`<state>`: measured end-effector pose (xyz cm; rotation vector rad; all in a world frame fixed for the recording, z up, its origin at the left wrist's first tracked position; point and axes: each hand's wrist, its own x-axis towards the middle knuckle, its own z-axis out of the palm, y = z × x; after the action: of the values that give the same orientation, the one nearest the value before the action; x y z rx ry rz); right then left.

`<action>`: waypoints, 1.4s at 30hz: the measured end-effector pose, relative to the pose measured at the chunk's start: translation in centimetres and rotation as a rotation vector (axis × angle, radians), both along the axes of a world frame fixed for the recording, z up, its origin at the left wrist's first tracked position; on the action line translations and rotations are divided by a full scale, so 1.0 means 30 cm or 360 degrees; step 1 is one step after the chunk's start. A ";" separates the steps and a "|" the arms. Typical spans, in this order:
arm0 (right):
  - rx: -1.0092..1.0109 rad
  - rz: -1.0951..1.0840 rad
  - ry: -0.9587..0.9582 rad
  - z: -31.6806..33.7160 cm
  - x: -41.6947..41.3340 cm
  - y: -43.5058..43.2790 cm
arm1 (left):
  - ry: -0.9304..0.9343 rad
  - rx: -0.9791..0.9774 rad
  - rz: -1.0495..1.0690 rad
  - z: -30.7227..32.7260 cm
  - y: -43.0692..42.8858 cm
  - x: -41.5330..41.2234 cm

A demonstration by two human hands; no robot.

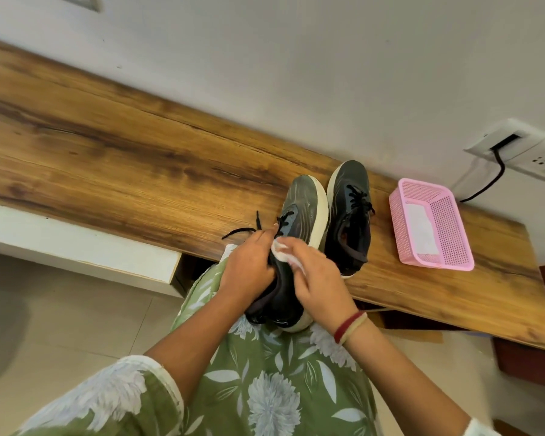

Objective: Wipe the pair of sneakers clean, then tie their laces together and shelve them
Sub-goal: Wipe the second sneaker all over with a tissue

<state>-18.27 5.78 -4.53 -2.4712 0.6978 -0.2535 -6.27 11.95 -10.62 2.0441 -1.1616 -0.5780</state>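
White wall (296,58), wood-grain shelf (107,136), pale tiled floor (76,325); wall socket (523,149) with black cable (491,180)

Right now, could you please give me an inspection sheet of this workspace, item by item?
Surface: wooden top, along the white wall.
Job's things: near sneaker held, laces loose; second sneaker standing on the top; white wipe on the near one.
Clutter: pink basket, white sheet inside.
Fingers: left hand grips the near sneaker; right hand holds the wipe against it.
Cables: black cable from wall socket.
Surroundings: tiled floor.
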 end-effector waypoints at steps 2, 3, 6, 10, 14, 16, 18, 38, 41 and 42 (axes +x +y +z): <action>-0.0055 0.0240 -0.0005 0.018 -0.008 0.044 | 0.0113 -0.0104 0.0024 -0.006 0.005 0.001; -0.0159 0.0315 0.0011 0.016 -0.010 0.034 | 0.0157 -0.0138 0.0049 -0.007 0.005 0.000; -0.0097 -0.0005 -0.0070 -0.002 0.003 -0.067 | 0.0200 -0.0157 0.0104 0.004 -0.003 -0.006; -0.0021 -0.0059 0.0012 -0.007 0.007 -0.056 | 0.0192 -0.0179 0.0096 0.006 0.000 -0.001; 0.0137 0.0023 -0.0065 0.009 -0.026 -0.012 | 0.0177 -0.0162 0.0070 -0.018 -0.001 0.000; 0.0248 -0.0195 -0.0193 0.012 -0.013 -0.016 | 0.0171 -0.0151 0.0040 -0.018 -0.005 0.000; 0.0363 -0.0301 -0.0226 0.024 0.008 0.018 | 0.0117 -0.0123 -0.0003 -0.018 -0.002 0.003; -0.0758 -0.0132 0.0203 -0.058 0.027 -0.157 | -0.0029 -0.0099 -0.0004 -0.038 -0.044 0.011; -0.0745 -0.0219 0.0212 -0.045 0.030 -0.207 | -0.0001 -0.0086 -0.0008 -0.039 -0.046 0.010; -0.0671 -0.0168 0.0191 -0.043 0.027 -0.187 | -0.0003 -0.0085 -0.0010 -0.040 -0.046 0.010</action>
<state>-17.48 0.16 -5.81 -2.8708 0.9039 -0.3214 -5.96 10.57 -11.82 1.9970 -1.1728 -0.5423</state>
